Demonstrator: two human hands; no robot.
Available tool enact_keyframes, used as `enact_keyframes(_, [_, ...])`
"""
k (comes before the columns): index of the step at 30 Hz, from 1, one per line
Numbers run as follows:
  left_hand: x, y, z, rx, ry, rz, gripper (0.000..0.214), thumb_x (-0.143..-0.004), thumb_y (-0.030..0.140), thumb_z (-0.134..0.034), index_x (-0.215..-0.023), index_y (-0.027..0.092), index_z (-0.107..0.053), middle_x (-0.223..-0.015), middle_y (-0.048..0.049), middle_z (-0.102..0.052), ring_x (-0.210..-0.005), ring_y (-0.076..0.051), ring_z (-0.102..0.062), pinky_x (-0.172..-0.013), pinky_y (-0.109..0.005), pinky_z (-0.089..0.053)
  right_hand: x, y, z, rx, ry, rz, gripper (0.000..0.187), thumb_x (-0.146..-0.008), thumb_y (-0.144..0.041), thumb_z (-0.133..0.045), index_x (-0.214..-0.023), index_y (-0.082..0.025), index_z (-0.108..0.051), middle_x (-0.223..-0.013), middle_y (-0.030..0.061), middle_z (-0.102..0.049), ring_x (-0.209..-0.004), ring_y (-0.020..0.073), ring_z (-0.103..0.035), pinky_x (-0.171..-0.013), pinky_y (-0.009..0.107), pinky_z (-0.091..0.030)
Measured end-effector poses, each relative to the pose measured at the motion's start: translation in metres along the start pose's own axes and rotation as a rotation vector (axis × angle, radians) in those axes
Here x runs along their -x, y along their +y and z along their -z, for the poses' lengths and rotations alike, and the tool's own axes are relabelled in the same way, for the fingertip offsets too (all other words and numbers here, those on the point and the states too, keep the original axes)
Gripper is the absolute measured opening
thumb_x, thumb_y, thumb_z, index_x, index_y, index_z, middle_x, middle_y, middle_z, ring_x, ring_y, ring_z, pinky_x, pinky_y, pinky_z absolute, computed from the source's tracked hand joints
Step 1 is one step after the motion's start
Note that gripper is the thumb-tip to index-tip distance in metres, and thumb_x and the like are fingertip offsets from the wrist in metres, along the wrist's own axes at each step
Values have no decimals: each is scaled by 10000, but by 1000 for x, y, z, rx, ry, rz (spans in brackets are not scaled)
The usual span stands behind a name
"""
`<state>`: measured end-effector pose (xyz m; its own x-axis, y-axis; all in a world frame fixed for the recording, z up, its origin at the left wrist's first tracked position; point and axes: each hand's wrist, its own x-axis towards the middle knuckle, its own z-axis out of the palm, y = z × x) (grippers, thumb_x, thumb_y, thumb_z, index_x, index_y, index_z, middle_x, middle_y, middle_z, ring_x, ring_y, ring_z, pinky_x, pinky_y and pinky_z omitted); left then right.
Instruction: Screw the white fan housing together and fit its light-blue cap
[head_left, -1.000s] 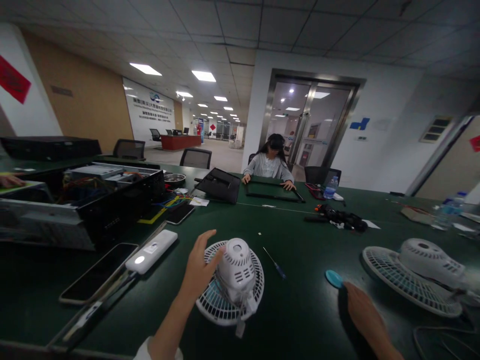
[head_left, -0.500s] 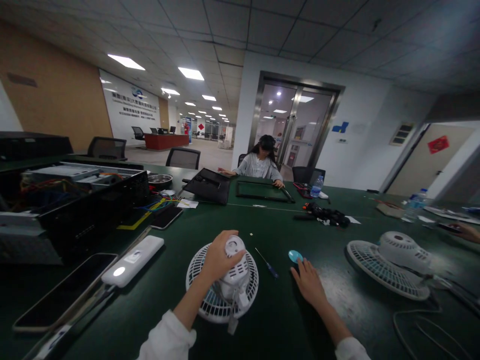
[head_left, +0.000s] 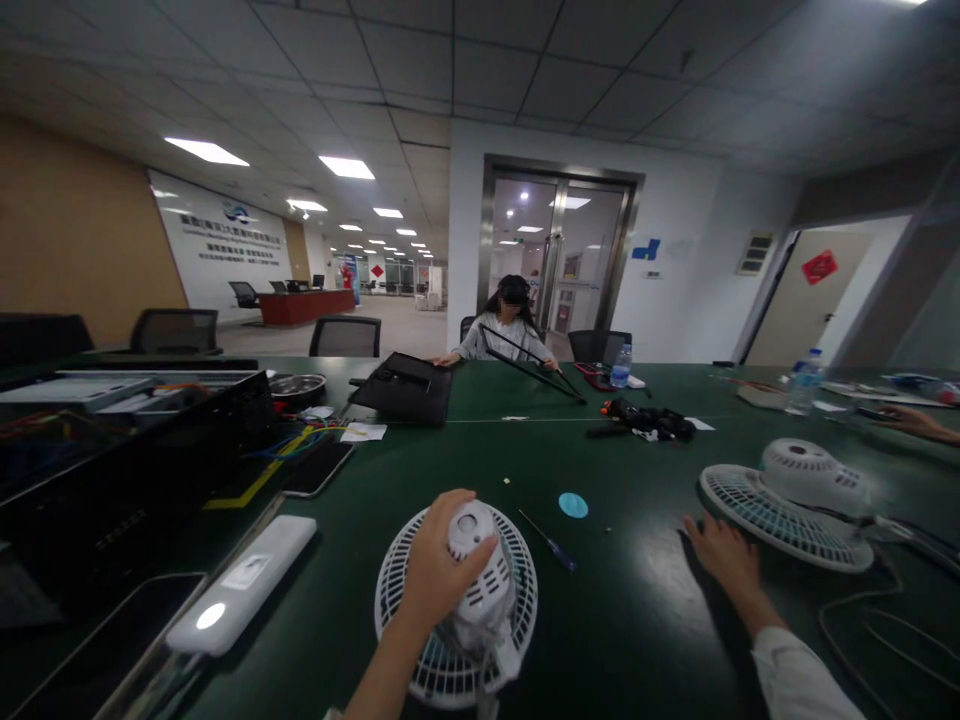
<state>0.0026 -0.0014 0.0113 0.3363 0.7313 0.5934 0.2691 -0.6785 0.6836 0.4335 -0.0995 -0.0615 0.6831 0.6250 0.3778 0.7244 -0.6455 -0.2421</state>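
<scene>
Big open office with a drop ceiling, glass double doors at the far end and a wall sign with a logo and lines of Chinese text, too small to read from here. A long dark green counter runs down the room, with an open computer case full of colored wires on the left. Across the way, a seated co-worker has just lifted a thin black frame off the counter, and it's now up at a tilt instead of lying flat.

Up close, a white desk fan sits on its round grille, right in front of the person. The left hand is wrapped around its motor housing, fingers closed. The right hand has moved away from a small blue disc and now rests open and empty on the counter, just beside a second white fan. A blue-handled screwdriver lies between them. The white power bank has a label, but I can't read it.
</scene>
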Motion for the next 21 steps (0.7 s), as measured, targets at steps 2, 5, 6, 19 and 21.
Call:
enact_keyframes(2, [0,0,-1,0,-5,3,390,-745,333,-596,-1089,166,-521,-1108,-116,-581,-1047,-268,-549,-917,-456,-438,-6,11,1,-10,-44,48,406,-792,-297,-320,-934,-92,-640,-990,272,-621,-1032,417,-535,-803,621,-384])
enact_keyframes(5, [0,1,-2,5,1,3,378,-748,331,-595,-1083,171,-523,-1112,-115,-579,-1051,-268,-546,-917,-461,-436,-4,-2,-8,-50,-125,214,302,-745,-218,-409,-900,-168,-663,-1045,186,-641,-1112,318,-520,-946,475,-375])
enact_keyframes(6, [0,1,-2,7,5,3,373,-748,330,-596,-1079,173,-525,-1109,-114,-581,-1047,-268,-549,-912,-459,-440,-1,-12,-13,-66,-151,263,297,-738,-202,-427,-917,-175,-663,-1083,166,-634,-1145,294,-502,-985,438,-352])
enact_keyframes(19, [-1,2,-1,4,13,-19,383,-746,347,-595,-1073,161,-524,-1089,-112,-581,-1029,-270,-552,-912,-448,-430,71,-140,-25,-414,-351,314,473,-908,-412,-314,-1270,-152,-472,-1336,95,-475,-1246,202,-409,-1042,364,-312])
enact_keyframes(21, [-1,1,1,24,-4,-9,399,-746,353,-595,-1088,162,-516,-1101,-112,-574,-1038,-274,-547,-917,-450,-423,66,-137,-16,-449,-370,281,416,-921,-395,-342,-1241,-170,-484,-1289,98,-512,-1160,204,-494,-984,399,-375])
